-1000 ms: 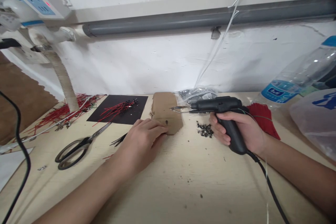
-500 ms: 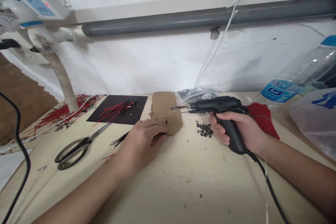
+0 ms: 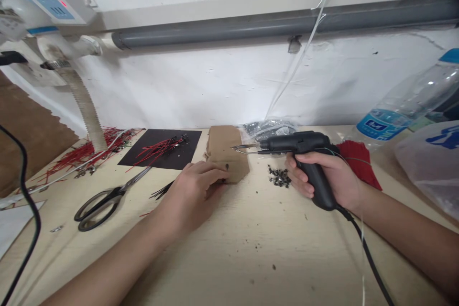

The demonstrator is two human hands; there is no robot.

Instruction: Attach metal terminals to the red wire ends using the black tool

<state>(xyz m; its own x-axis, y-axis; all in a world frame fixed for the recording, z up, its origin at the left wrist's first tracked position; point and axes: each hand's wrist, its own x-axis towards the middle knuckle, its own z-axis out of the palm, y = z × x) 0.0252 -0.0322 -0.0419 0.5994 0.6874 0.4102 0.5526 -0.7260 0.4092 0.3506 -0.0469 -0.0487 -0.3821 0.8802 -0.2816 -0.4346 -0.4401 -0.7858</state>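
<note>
From where I sit, the right hand [image 3: 337, 179] is wrapped around the handle of a black soldering gun [image 3: 294, 142], fingers curled in front of the grip, and the gun points across toward the left hand's side. Its metal tip [image 3: 245, 146] hangs in my view over a piece of brown cardboard [image 3: 225, 141] that lies on the desk [image 3: 279, 239] just beyond the left fingertips; I cannot tell whether tip and cardboard touch. The gun's black cord [image 3: 369, 253] runs from the bottom of the handle toward me, under the right forearm.

My left hand [image 3: 195, 189] rests at the near left edge of the cardboard, with thumb and forefinger close together. I make out a speck of red by the fingertips, but I cannot tell whether they pinch anything. A small dark part [image 3: 227, 167] sits on the cardboard right beside the forefinger.

Between the hands, close to the right fingers, lies a little pile of metal parts [image 3: 278, 176]. Just left of the left hand I see some black wires [image 3: 163, 191], then scissors [image 3: 118, 193] farther out. Beyond that hand, a black sheet [image 3: 156, 136] carries red wires [image 3: 158, 148]. Behind the right wrist there is a red bundle [image 3: 355, 158], with a plastic bottle [image 3: 383, 122] past it.
</note>
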